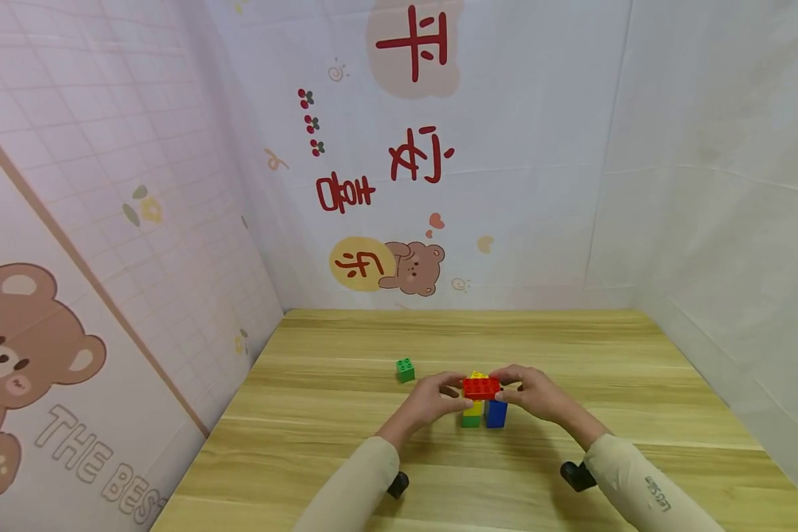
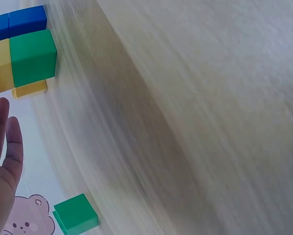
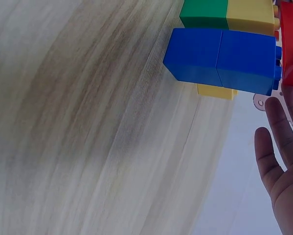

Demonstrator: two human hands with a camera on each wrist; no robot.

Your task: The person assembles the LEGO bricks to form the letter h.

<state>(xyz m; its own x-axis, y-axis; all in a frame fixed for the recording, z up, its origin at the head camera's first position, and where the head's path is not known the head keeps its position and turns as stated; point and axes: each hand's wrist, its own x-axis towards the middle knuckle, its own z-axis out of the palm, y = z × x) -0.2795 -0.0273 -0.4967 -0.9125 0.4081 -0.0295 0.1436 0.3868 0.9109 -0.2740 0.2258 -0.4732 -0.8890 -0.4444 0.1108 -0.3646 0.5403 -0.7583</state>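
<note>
A long red building brick (image 1: 481, 389) lies crosswise above two short stacks. My left hand (image 1: 432, 399) pinches its left end between thumb and fingers, and my right hand (image 1: 535, 391) holds the right end likewise. Under the left end, a yellow brick (image 1: 472, 408) sits on a green brick (image 1: 471, 422); two stacked blue bricks (image 3: 219, 58) stand beside them. In the right wrist view, blue studs show next to the red brick (image 3: 291, 44), with a slight gap. Another yellow brick (image 1: 479, 374) shows behind the red one; its lower part is hidden.
A loose green brick (image 1: 406, 371) lies on the wooden table (image 1: 319, 399), left of and behind the stacks. White printed curtains (image 1: 525, 148) hang behind the table and along its sides. Dark wrist-worn pieces (image 1: 577, 476) sit below both forearms.
</note>
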